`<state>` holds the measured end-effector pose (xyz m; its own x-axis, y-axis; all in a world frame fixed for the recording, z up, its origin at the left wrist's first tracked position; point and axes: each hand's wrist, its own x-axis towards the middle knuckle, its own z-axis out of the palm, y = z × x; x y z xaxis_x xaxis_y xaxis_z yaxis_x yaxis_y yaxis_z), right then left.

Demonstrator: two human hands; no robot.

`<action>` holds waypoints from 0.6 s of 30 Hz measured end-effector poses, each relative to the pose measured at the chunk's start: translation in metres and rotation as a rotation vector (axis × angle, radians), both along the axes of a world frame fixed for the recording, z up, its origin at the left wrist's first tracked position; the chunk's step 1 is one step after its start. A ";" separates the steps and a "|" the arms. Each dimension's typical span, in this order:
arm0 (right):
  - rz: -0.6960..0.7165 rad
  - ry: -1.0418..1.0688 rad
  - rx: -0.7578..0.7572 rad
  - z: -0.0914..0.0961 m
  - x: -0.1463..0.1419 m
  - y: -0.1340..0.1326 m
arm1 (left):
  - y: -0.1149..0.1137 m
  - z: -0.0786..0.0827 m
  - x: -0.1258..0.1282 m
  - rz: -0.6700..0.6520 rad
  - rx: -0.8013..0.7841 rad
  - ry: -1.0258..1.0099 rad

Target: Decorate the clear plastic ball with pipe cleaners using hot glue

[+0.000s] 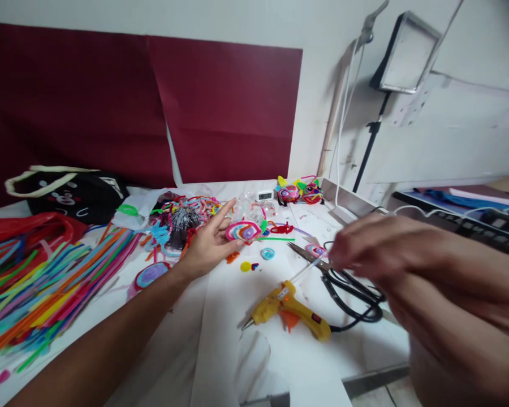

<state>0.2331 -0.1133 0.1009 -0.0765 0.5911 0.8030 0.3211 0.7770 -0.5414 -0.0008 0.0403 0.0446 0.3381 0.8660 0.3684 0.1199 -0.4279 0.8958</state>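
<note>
My left hand [210, 246] holds a coiled pipe-cleaner piece [245, 232], pink, white and blue with a purple centre, between thumb and fingers. My right hand [377, 254] is raised at the right, smeared by motion; whether its fingertips hold anything is unclear. Below them lies a yellow hot glue gun [286, 308], nozzle to the left, with a clear glue stick [307, 268] poking out of its back towards my right fingertips. Behind the stick, scissors [309, 257] lie with their blades pointing left, beside another coiled piece [316, 251]. A small blue coil [268, 254] rests between the left hand and the scissors.
Many coloured pipe cleaners [59, 282] spread over the left side. A pink and purple coil [152, 275] lies by my left forearm. Further back are a black bag [68, 195], a small digital clock [264, 195] and finished colourful figures [301, 191]. A black cord [356, 305] loops at the right.
</note>
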 end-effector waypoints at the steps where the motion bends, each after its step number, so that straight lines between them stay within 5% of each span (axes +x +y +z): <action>1: -0.040 -0.031 0.056 0.003 0.001 0.011 | -0.001 -0.001 0.001 0.001 0.023 0.038; 10: 0.005 -0.755 0.116 -0.006 -0.011 0.097 | -0.013 0.002 0.004 0.015 0.338 0.368; 18: 0.050 -0.848 -0.013 -0.003 -0.011 0.114 | -0.013 0.002 0.003 -0.040 0.263 0.278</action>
<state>0.2216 0.0009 0.0975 -0.6755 0.5800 0.4553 0.5879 0.7964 -0.1422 0.0024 0.0270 0.0469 0.4879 0.7383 0.4656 0.3216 -0.6479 0.6905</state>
